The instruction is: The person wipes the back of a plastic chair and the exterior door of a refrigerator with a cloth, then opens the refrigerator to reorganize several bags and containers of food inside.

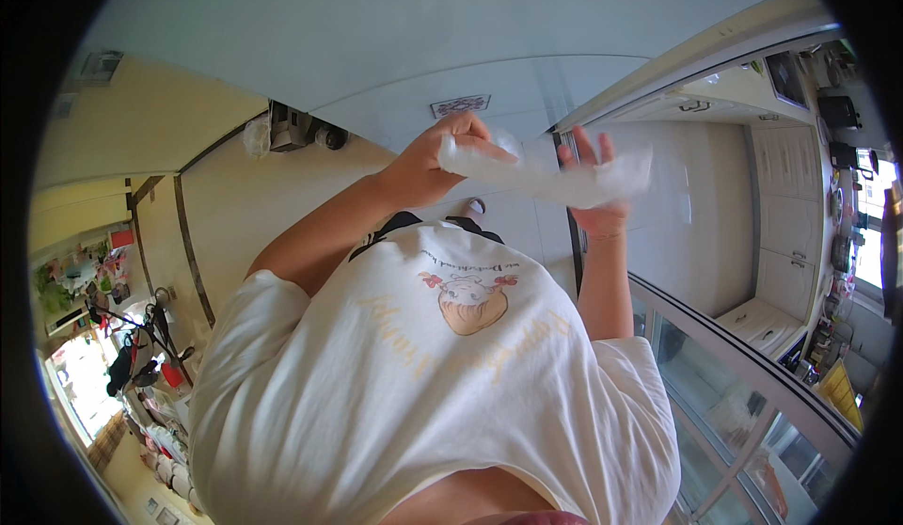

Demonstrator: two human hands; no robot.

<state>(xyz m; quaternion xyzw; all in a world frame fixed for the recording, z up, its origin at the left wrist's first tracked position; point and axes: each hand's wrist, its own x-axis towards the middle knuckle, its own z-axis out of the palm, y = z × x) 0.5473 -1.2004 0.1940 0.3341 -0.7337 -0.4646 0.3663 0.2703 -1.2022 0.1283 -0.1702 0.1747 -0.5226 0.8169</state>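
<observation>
My left hand [451,152] is raised in front of my waist, fingers bent and closed on one end of a thin, whitish, translucent plastic sheet or bag [540,176]. That piece stretches sideways towards my right hand [596,207] and is blurred. Several fingers of my right hand stand apart above it, while the plastic crosses in front of the palm and hides part of the hand. Whether the right hand grips it cannot be seen. Below both hands is my printed white T-shirt [437,384].
A pale smooth panel [395,24] spans the area ahead. A floor track and glazed sliding door [712,398] stand at right, beside white kitchen cabinets [786,214]. A box [288,130] sits on the floor at left. A patterned floor tile [461,106] lies ahead.
</observation>
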